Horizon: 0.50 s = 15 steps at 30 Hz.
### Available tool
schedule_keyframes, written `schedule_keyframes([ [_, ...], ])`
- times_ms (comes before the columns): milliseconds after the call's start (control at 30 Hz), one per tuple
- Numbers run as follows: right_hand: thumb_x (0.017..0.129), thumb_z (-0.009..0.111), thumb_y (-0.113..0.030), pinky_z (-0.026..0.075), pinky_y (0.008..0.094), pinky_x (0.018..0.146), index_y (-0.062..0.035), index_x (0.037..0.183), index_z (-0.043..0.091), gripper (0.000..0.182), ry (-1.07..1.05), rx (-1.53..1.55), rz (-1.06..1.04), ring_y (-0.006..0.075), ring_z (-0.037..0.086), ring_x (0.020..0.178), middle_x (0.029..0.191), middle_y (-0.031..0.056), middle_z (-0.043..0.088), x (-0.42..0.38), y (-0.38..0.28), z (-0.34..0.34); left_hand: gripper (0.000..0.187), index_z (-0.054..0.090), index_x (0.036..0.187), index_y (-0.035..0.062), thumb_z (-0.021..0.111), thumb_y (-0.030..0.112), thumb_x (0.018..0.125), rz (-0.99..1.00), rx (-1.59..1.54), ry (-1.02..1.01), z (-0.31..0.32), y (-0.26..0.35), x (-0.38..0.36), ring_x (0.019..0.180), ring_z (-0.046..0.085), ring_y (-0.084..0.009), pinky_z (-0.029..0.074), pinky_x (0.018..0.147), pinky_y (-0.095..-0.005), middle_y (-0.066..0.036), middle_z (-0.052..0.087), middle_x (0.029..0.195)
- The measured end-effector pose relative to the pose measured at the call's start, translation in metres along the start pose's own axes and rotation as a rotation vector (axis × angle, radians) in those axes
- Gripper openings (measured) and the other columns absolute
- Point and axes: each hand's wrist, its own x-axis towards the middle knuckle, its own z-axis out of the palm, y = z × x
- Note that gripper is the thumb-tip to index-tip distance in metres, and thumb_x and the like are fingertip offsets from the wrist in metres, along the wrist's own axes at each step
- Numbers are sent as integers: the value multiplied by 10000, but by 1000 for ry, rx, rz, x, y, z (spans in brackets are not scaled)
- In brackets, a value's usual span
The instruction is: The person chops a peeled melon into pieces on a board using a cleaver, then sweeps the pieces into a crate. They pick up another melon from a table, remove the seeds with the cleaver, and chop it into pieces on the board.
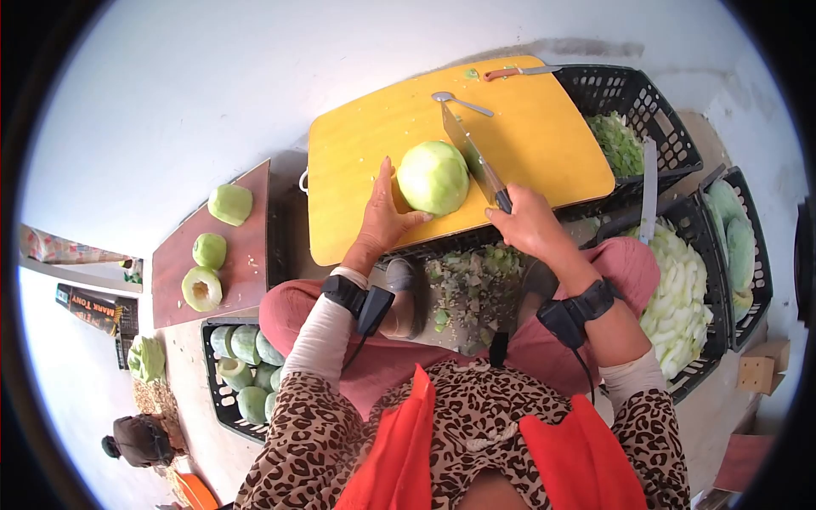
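On the yellow board [353, 144] sits a peeled pale-green melon [433, 177]. My left hand [380, 221] is beside its left side, fingers stretched out and thumb spread toward its lower edge. The hand is open, with the thumb tip right at the melon's base. My right hand [529, 223] is wrapped round the black handle of a large kitchen knife [473, 155]. Its broad blade points away from me, close along the melon's right side. Beyond the blade tip lies a metal spoon [463, 104], and at the far edge a small knife [510, 73] with a brown handle.
A black crate [680, 140] with green scraps stands at the right back. Nearer is a crate of pale cut strips [676, 314]. Left are a brown board [170, 293] with hollowed melons and a crate of whole melons [223, 408]. Scraps [472, 297] lie between my feet. Another person [143, 440] is far left.
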Motion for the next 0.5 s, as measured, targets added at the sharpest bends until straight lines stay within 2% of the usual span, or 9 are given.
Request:
schedule_keyframes([
  [67,805,688,-203,482,471,729,88,897,540,339,0,-108,-29,453,613,830,813,294,614,-8,-11,1,1206,141,1466,-29,895,273,575,-58,-126,-63,5,5,-1,1273,404,-379,317,1080,-430,-250,413,1383],
  [167,811,687,-178,485,475,738,103,921,529,341,-17,-159,-41,468,612,842,825,315,614,-12,-23,3,1197,154,1456,-42,893,285,572,33,-1,81,23,-1,-3,1244,434,-387,315,1069,-441,-254,471,1321],
  [367,810,688,-174,486,470,717,102,918,525,337,-27,-89,-36,467,611,812,810,307,612,1,-13,11,1200,149,1453,-37,891,293,570,-166,41,214,39,27,-7,1198,461,-397,328,1039,-457,-255,449,1333],
  [500,806,690,-170,476,464,680,88,884,513,323,-1,-53,-59,454,608,765,774,294,601,1,-4,10,1226,132,1469,1,898,285,555,-99,62,181,32,20,-2,1225,440,-405,344,1057,-448,-244,399,1378],
])
